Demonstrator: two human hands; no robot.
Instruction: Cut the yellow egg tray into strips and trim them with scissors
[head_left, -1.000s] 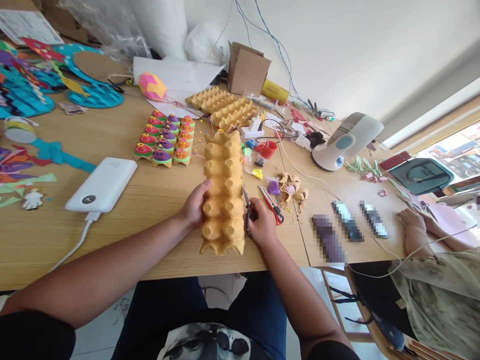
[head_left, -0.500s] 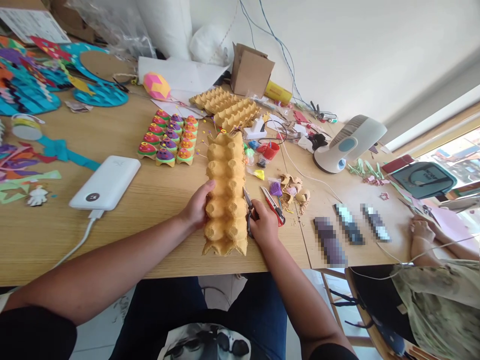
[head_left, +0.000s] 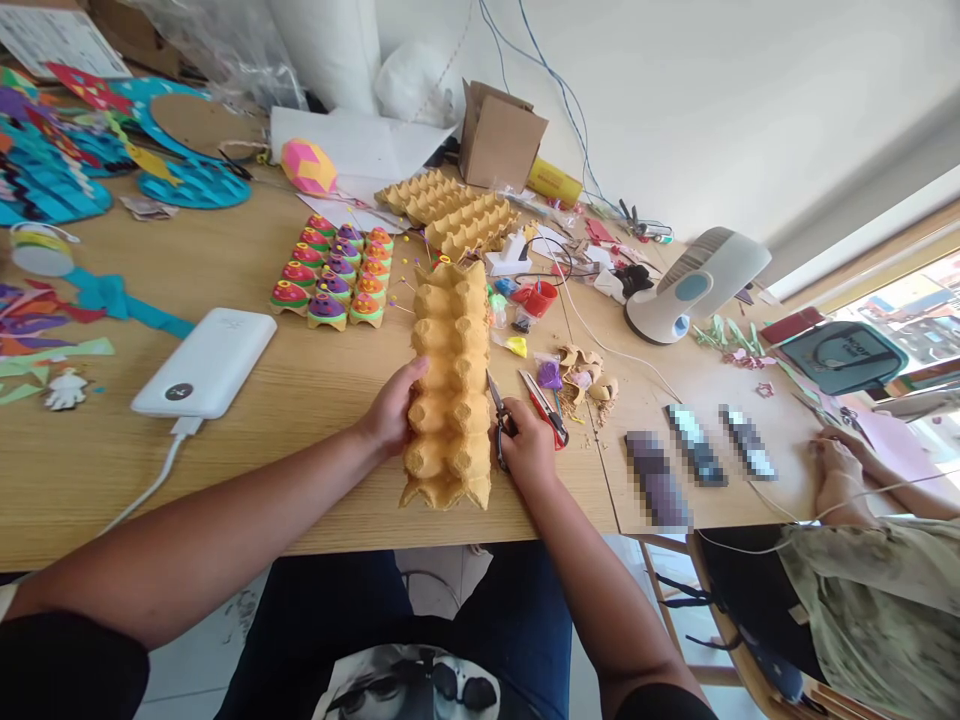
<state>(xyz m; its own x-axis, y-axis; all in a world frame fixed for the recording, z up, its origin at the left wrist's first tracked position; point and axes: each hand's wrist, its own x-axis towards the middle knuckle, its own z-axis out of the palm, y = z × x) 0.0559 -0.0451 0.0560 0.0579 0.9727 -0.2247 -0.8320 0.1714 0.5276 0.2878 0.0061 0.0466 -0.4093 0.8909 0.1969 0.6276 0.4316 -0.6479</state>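
A yellow egg carton piece (head_left: 448, 385), two cups wide and several long, is held above the table's front edge. My left hand (head_left: 391, 408) grips its left side, thumb on top and the other fingers hidden beneath. In my right hand (head_left: 529, 447) is a pair of dark scissors (head_left: 498, 405), fingers closed round the handles. The blades point up and away, close beside the carton's right edge; I cannot tell whether they touch it. A red utility knife (head_left: 546, 405) lies just beyond my right hand, near a purple clay packet (head_left: 549, 373) and torn carton scraps (head_left: 589, 378).
Painted egg cups (head_left: 330, 275) stand at the back left, with more egg carton (head_left: 457, 215) behind. A white power bank (head_left: 206, 365) lies left, a small fan (head_left: 697, 285) right. Several blurred flat objects (head_left: 696, 445) lie near another person's hands (head_left: 840, 465).
The carton's near end has shifted slightly left. The scissors have turned a little in my right hand. The whole view has shifted slightly. Both hands keep their hold.
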